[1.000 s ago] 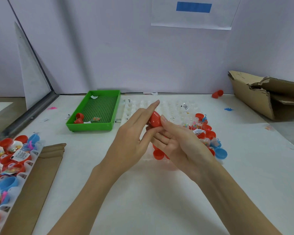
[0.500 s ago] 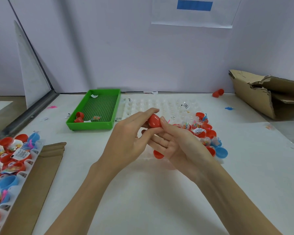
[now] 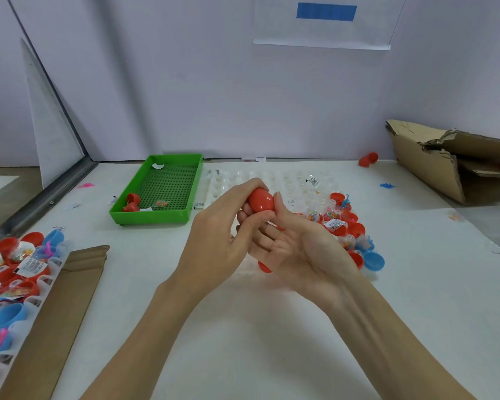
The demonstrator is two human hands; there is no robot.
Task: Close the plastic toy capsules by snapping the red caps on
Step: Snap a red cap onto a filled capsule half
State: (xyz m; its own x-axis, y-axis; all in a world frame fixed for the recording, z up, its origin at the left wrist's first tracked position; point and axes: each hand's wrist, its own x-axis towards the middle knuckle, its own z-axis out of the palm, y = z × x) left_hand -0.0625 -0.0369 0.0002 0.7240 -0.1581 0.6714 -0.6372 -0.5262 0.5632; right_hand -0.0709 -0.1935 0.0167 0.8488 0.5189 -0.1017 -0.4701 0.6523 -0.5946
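Glossy red egg-shaped plastic capsule cap [image 3: 261, 201], held above the white tabletop [image 3: 243, 327] at mid-scene, pinched between both hands. Probably light, hard-shelled and slick, with some give at the rim; best taken across the dome with fingertips opposed, pressure straight along the axis so the snap seats evenly. Clear lower half hidden behind the fingers, so seating cannot be judged. Left hand [image 3: 214, 241]: grip curled round the cap from the left, thumb beneath. Right hand [image 3: 298, 249]: palm up, thumb against the cap's right side, fingers cradling underneath.

One cap in hand. Behind, one clear moulded plastic tray [image 3: 286, 180], mostly bare pockets, with a cluster of red and blue capsule halves [image 3: 355, 229] at its right edge, too crowded to count. One green perforated plastic tray [image 3: 168, 189] holding two red pieces. A second filled tray [image 3: 9, 269] at far left, one flat cardboard strip [image 3: 70, 298] beside it, one torn cardboard box [image 3: 456, 163] at right.
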